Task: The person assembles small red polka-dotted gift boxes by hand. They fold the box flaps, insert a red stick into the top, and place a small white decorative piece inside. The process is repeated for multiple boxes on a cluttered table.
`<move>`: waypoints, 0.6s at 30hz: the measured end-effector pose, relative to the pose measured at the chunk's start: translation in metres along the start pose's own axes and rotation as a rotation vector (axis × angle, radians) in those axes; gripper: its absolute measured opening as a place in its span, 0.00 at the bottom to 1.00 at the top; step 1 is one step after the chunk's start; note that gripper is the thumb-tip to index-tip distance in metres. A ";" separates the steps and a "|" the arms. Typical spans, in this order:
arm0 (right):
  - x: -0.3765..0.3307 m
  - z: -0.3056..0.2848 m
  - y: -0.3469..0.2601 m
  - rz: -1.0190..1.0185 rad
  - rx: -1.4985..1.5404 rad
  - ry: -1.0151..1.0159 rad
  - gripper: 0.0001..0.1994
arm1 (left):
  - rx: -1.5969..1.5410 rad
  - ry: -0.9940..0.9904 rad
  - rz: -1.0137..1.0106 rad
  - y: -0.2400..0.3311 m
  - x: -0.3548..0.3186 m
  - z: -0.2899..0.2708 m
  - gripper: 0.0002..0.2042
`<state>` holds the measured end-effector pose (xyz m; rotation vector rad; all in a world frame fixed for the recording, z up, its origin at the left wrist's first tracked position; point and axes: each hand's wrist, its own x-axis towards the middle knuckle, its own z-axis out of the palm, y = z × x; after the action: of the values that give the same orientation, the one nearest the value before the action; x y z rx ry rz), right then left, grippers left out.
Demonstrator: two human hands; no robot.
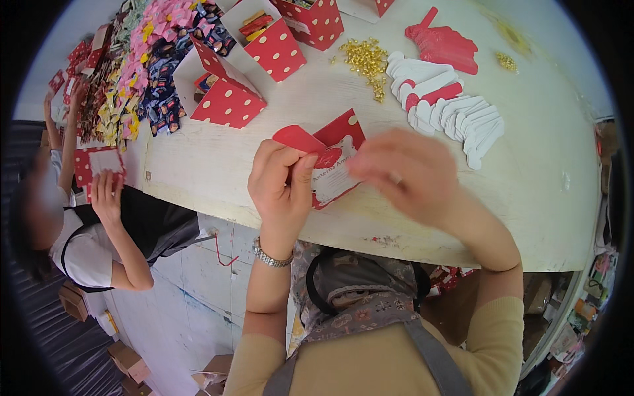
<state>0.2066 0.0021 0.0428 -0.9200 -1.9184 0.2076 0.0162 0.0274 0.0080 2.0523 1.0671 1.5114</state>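
Observation:
Over the near side of the table I hold a red gift box (349, 125) with pale dots and a white printed label on its side. My left hand (281, 179) is closed on its left side, thumb in front and a red flap standing above the fingers. At the box's right edge is my right hand (413, 175), smeared by motion. Its fingertips overlap the box, and whether they pinch anything cannot be made out.
Filled dotted boxes (231, 105) stand at the back left, beside piles of wrapped sweets (162, 99). Gold fasteners (366, 59), white card tags (469, 122) and red card tags (446, 49) lie farther back. At left, a co-worker (99, 244) holds another dotted box (92, 168).

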 end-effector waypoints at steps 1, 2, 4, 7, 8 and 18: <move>-0.003 0.004 -0.003 -0.006 0.022 -0.004 0.07 | 0.003 0.004 0.014 0.000 -0.001 0.002 0.04; -0.003 0.009 -0.005 -0.016 0.044 -0.010 0.07 | -0.018 0.011 0.020 0.001 -0.002 0.004 0.04; -0.007 0.017 -0.005 -0.018 0.064 0.002 0.08 | -0.060 0.024 0.033 0.003 -0.005 0.007 0.05; -0.008 0.019 0.000 -0.018 0.056 0.032 0.09 | -0.036 0.023 0.060 0.006 -0.004 0.007 0.06; -0.007 0.019 0.000 -0.024 0.052 0.032 0.10 | -0.042 0.035 0.071 0.005 -0.004 0.008 0.07; -0.017 0.018 -0.001 0.008 0.067 0.010 0.10 | 0.046 0.006 0.157 0.001 -0.009 0.006 0.10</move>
<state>0.1959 -0.0057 0.0221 -0.8826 -1.8869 0.2700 0.0210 0.0211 0.0007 2.2096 0.9707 1.5814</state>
